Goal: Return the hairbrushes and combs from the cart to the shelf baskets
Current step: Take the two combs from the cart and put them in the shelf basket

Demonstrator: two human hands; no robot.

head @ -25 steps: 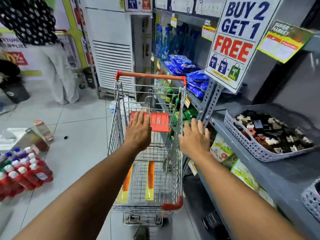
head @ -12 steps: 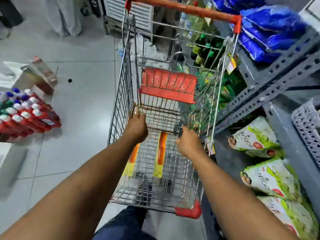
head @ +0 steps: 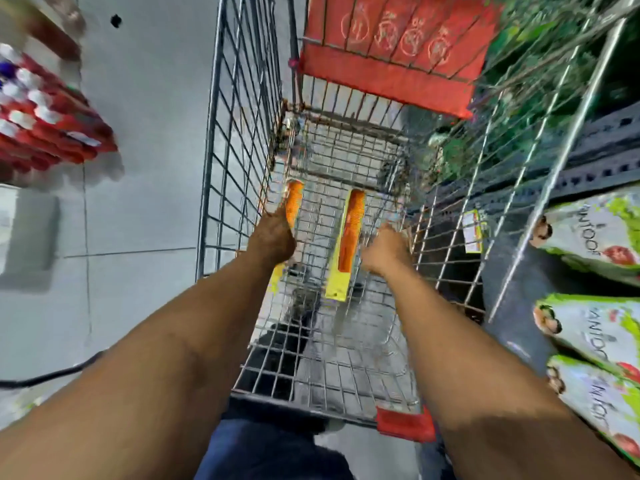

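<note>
I look straight down into a wire shopping cart [head: 239, 133]. Two orange combs in yellow card packs lie on its floor. My left hand [head: 273, 239] is down at the left comb [head: 293, 202] with its fingers around the pack; the comb's orange top sticks out above the hand and a yellow end shows below it. The second comb [head: 349, 237] lies free in the middle of the cart. My right hand [head: 384, 252] hovers just right of it, fingers pointing down and holding nothing. No shelf basket is in view.
The cart's red seat flap [head: 391, 57] hangs at the far end. Packs of red bottles [head: 45, 126] stand on the tiled floor at left. Green-and-white bags [head: 595, 237] fill the low grey shelf at right. A black cable [head: 52, 375] crosses the floor.
My view has tipped from the aisle and shelf down into the cart. Both hands dropped from above the cart to its floor; the left reached the left comb, the right came beside the middle one.
</note>
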